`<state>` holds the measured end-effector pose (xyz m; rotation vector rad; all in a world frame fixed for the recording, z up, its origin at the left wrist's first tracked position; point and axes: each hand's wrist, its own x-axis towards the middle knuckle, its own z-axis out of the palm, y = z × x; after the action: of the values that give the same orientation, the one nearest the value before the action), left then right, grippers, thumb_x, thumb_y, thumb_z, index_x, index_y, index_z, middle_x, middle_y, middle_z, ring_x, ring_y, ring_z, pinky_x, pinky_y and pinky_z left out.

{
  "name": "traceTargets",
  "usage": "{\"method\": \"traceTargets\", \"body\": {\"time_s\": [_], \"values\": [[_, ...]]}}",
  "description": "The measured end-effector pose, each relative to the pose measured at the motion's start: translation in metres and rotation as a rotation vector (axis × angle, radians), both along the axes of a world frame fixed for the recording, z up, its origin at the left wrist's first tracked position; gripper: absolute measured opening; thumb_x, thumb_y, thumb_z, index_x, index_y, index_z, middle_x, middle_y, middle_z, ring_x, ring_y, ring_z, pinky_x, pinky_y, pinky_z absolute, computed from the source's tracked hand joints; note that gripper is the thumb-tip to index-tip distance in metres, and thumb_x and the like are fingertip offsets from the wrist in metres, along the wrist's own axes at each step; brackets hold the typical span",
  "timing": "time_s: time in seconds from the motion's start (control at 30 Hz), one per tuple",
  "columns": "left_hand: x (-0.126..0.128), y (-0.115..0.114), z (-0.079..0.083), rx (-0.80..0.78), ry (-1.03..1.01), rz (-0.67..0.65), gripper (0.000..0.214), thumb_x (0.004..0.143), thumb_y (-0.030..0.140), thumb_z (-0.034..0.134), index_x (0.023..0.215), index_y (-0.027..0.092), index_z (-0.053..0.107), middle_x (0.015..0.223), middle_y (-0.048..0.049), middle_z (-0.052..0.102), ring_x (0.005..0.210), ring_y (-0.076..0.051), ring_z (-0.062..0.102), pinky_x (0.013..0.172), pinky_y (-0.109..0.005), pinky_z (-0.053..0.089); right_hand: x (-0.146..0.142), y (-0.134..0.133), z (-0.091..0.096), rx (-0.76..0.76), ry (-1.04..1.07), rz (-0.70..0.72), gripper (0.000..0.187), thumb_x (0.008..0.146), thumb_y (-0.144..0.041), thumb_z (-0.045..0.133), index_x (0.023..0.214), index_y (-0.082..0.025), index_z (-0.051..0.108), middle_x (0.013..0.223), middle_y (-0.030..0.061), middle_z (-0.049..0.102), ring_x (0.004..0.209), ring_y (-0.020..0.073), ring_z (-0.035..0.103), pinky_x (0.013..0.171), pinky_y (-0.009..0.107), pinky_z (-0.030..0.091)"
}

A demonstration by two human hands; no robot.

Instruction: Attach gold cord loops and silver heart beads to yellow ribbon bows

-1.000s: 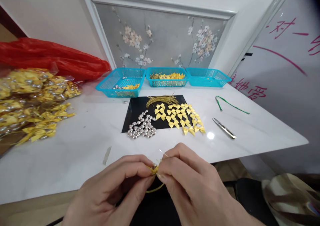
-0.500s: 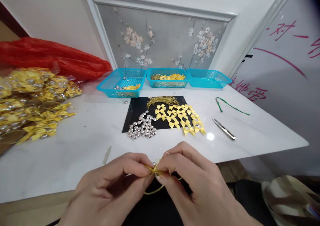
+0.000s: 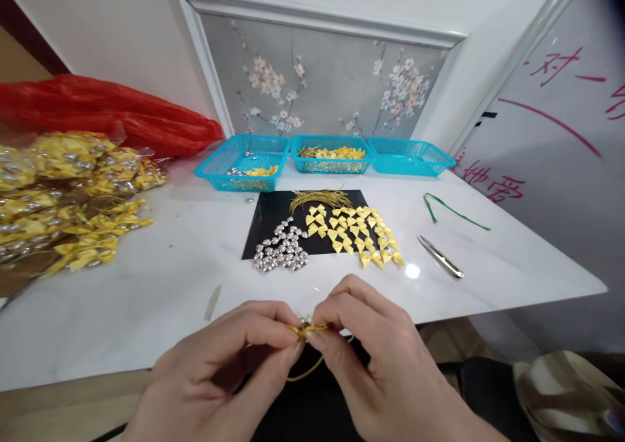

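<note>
My left hand (image 3: pixel 224 364) and my right hand (image 3: pixel 374 351) meet at the front edge of the table, thumbs and fingertips pinched. Between them runs a gold cord (image 3: pixel 313 328), one part in each pinch, with a small crossing or knot at the middle. A silver bead shows partly just behind it. Below the fingers a loop of the cord hangs over the dark lap. The fingertips hide the rest of the piece. Beyond my hands lie silver beads (image 3: pixel 280 250), yellow ribbon bows (image 3: pixel 361 224) and a bundle of gold cords (image 3: pixel 319 199) around a black mat (image 3: pixel 261 217).
Three blue baskets (image 3: pixel 329 166) stand along the wall. Thread snips (image 3: pixel 442 258) and a green ribbon (image 3: pixel 454 211) lie to the right. Bagged yellow bow pieces (image 3: pixel 73 201) and a red plastic bag (image 3: pixel 107 113) fill the left side of the white table (image 3: pixel 156 318).
My right fingers have shifted slightly, and more of the gold cord now shows between the two pinches. The whole view has moved a little.
</note>
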<state>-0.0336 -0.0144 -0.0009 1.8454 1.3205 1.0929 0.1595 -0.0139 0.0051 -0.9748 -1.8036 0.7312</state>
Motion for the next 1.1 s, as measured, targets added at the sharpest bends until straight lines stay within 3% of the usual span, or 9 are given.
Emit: {"method": "traceTargets", "body": {"time_s": [0.23, 0.4, 0.63, 0.87, 1.1], "values": [[0.000, 0.009, -0.003, -0.207, -0.200, -0.045, 0.009, 0.081, 0.025, 0.076, 0.084, 0.033, 0.075, 0.080, 0.0045, 0.078, 0.071, -0.015, 0.074, 0.063, -0.017, 0.062, 0.001, 0.000, 0.000, 0.000, 0.024, 0.001, 0.014, 0.090, -0.007, 0.053, 0.082, -0.016, 0.059, 0.079, 0.0004, 0.052, 0.066, 0.0112, 0.053, 0.056, 0.023, 0.043], [0.001, 0.011, -0.004, -0.218, -0.274, -0.053, 0.015, 0.080, 0.021, 0.077, 0.086, 0.036, 0.077, 0.079, 0.0066, 0.079, 0.068, -0.013, 0.075, 0.062, -0.015, 0.062, 0.000, 0.001, 0.000, 0.027, 0.018, -0.017, 0.015, 0.091, -0.006, 0.052, 0.083, -0.015, 0.060, 0.080, 0.0008, 0.052, 0.069, 0.0110, 0.054, 0.058, 0.022, 0.043], [0.002, 0.001, -0.007, 0.039, -0.073, 0.033, 0.015, 0.082, 0.023, 0.075, 0.086, 0.037, 0.076, 0.105, 0.0076, 0.075, 0.094, -0.015, 0.074, 0.077, -0.014, 0.061, 0.001, 0.001, 0.001, -0.010, 0.023, -0.010, 0.015, 0.092, -0.007, 0.052, 0.082, -0.015, 0.059, 0.080, 0.0002, 0.052, 0.069, 0.0106, 0.052, 0.060, 0.022, 0.043], [0.001, -0.002, -0.008, 0.236, 0.146, 0.031, 0.029, 0.087, 0.017, 0.070, 0.100, 0.042, 0.071, 0.115, 0.0113, 0.068, 0.102, -0.011, 0.070, 0.092, -0.014, 0.053, 0.003, 0.002, 0.005, -0.066, 0.010, 0.014, 0.015, 0.090, -0.006, 0.052, 0.082, -0.016, 0.059, 0.079, -0.0004, 0.051, 0.068, 0.0103, 0.051, 0.059, 0.022, 0.041], [0.001, 0.001, -0.006, 0.387, 0.228, -0.030, 0.025, 0.090, 0.014, 0.065, 0.100, 0.037, 0.069, 0.115, 0.0108, 0.070, 0.108, -0.010, 0.067, 0.087, -0.011, 0.053, 0.003, 0.002, 0.005, -0.038, -0.019, 0.007, 0.016, 0.092, -0.007, 0.052, 0.081, -0.017, 0.056, 0.080, -0.0019, 0.050, 0.067, 0.0082, 0.051, 0.060, 0.021, 0.040]]}}
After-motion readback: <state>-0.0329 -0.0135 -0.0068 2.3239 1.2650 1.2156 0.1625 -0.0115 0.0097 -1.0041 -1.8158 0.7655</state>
